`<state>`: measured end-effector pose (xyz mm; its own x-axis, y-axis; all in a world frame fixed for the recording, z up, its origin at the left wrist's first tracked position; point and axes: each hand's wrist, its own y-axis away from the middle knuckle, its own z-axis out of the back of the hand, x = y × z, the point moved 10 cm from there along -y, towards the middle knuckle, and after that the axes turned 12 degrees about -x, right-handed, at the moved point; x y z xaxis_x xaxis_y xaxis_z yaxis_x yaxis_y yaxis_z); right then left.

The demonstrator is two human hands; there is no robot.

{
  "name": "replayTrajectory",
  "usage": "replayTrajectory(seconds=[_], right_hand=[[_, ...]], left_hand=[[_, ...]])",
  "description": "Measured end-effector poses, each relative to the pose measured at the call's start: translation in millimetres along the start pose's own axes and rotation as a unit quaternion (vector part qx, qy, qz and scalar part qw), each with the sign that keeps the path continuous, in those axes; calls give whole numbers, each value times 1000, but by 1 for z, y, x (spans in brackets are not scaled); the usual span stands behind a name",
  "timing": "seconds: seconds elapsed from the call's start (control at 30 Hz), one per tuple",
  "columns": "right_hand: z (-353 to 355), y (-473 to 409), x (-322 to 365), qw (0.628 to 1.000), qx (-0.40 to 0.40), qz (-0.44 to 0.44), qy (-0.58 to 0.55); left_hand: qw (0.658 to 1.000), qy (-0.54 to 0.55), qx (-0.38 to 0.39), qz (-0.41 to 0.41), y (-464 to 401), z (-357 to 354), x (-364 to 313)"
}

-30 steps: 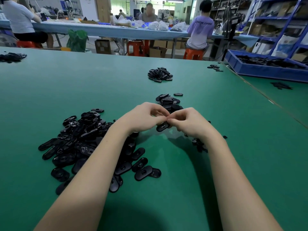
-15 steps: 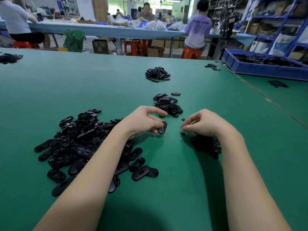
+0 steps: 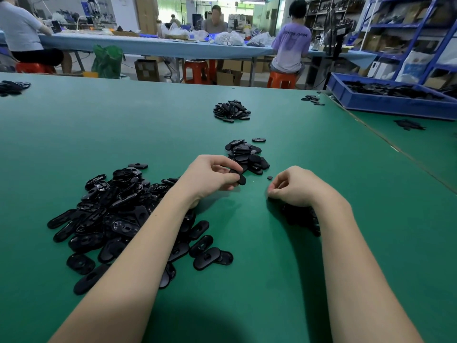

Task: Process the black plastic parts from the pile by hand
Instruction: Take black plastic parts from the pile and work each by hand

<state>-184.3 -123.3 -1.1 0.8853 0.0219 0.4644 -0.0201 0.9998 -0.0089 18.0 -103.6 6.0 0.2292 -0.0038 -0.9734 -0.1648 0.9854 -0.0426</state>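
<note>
A big pile of black oval plastic parts [image 3: 118, 211] lies on the green table [image 3: 123, 125] at the left, partly under my left forearm. My left hand [image 3: 210, 175] pinches one black part [image 3: 241, 179] between thumb and fingers, close to a smaller heap of parts [image 3: 247, 155] just beyond it. My right hand [image 3: 294, 186] hovers low over the table with its fingers curled; I cannot see anything in it. A tiny black scrap [image 3: 269, 178] lies between the hands. Small dark bits [image 3: 300, 219] sit under my right wrist.
Another heap of parts [image 3: 232, 111] lies farther back, with loose parts [image 3: 312, 99] at the far right and more at the far left edge [image 3: 12, 86]. A blue bin [image 3: 385, 102] of parts stands at the back right. People sit at a long table behind.
My hands have drawn apart after working one part together. The left hand has carried the part toward the small heap; the right has moved right and down, and a tiny scrap now lies between them.
</note>
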Motion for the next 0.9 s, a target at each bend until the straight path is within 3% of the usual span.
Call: replayTrajectory(seconds=[0.43, 0.67, 0.9], right_hand=[[3, 4, 6, 1000, -7, 7, -24], [15, 4, 29, 965, -59, 54, -248], [16, 2, 34, 947, -95, 49, -301]], left_hand=[[999, -41, -17, 3, -1, 4, 3], [1000, -26, -8, 10, 1, 2, 1], [1000, 16, 7, 23, 3, -3, 0]])
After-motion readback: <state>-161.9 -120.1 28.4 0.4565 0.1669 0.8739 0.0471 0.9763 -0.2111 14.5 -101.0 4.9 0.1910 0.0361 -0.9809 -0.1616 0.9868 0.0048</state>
